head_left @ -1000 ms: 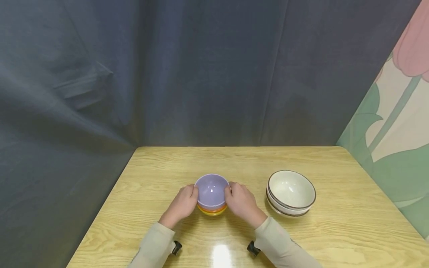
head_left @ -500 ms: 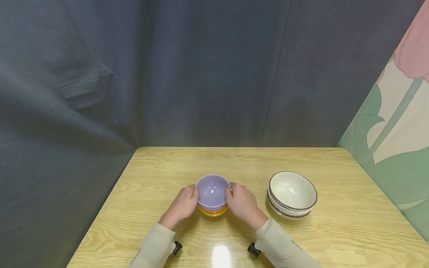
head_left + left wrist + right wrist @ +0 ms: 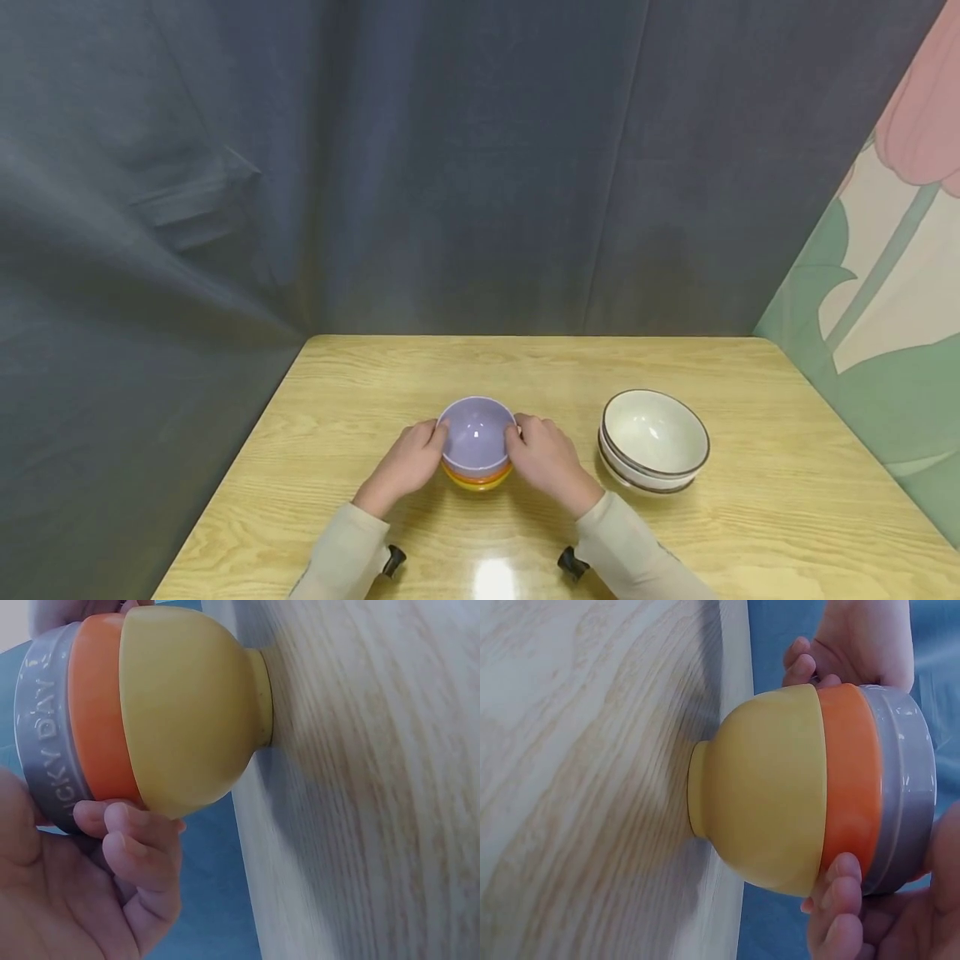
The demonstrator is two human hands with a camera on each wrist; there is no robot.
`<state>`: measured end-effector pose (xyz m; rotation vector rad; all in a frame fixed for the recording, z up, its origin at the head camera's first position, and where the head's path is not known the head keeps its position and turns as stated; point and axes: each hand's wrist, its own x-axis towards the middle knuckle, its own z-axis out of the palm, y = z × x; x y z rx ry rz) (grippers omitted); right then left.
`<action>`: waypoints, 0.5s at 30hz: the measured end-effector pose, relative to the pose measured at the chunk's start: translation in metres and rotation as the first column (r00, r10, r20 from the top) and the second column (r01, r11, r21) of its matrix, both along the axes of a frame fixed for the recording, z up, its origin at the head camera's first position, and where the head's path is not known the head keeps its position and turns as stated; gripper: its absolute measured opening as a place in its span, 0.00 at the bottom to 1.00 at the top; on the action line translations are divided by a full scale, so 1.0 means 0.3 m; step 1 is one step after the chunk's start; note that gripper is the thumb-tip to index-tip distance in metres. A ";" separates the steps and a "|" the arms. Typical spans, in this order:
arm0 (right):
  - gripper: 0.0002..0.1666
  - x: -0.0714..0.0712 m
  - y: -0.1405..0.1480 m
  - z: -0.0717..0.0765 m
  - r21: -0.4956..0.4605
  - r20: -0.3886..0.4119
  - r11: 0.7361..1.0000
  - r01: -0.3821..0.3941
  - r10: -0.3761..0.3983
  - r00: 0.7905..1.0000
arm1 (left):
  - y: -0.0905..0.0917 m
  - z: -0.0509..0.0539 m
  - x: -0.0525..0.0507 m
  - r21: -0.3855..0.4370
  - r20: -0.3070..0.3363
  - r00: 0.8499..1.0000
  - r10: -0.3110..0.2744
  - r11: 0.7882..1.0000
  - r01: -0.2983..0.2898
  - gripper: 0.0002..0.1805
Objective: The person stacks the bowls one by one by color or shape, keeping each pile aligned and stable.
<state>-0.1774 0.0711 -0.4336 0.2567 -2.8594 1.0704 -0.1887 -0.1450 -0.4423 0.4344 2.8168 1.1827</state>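
A stack of nested bowls stands in front of me on the table (image 3: 360,400). The purple bowl (image 3: 476,435) is on top, the orange bowl (image 3: 852,780) in the middle, and the yellow bowl (image 3: 187,712) at the bottom with its foot on the wood. My left hand (image 3: 408,462) grips the stack's left side, thumb over the purple rim. Opposite it, my right hand (image 3: 551,458) holds the right side the same way. Both wrist views show fingertips near the lower edge of the orange bowl. Raised letters run round the purple bowl.
Two nested white bowls (image 3: 654,433) with dark rims stand to the right of my right hand. Dark blue cloth (image 3: 480,167) hangs behind the table and along its left side. A tulip-patterned panel (image 3: 892,333) borders the right.
The whole head view has shifted slightly, with the scene a little lower now. Both hands keep the same hold on the bowl stack, which stays in place.
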 end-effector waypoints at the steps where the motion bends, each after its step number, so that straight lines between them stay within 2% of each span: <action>1: 0.21 -0.003 0.001 0.000 -0.002 0.000 1.000 -0.001 0.001 1.000 | 0.001 0.001 -0.002 0.001 0.003 1.000 0.002 1.000 -0.002 0.26; 5: 0.22 -0.014 0.003 -0.001 0.002 0.004 1.000 -0.001 0.001 1.000 | 0.005 0.001 -0.005 0.015 0.013 1.000 0.019 1.000 -0.019 0.31; 9: 0.23 -0.011 0.005 -0.004 0.025 0.008 1.000 0.006 -0.006 1.000 | 0.005 0.003 0.011 0.002 0.013 0.999 0.040 0.999 -0.040 0.35; 12: 0.25 -0.001 0.010 0.002 0.039 0.008 0.999 0.012 -0.012 1.000 | -0.001 0.016 0.030 -0.046 -0.021 0.998 0.063 0.997 -0.064 0.34; 15: 0.26 0.014 0.025 0.025 0.027 -0.005 1.000 0.008 -0.008 1.000 | -0.009 0.038 0.048 -0.097 -0.090 0.993 0.082 0.991 -0.091 0.32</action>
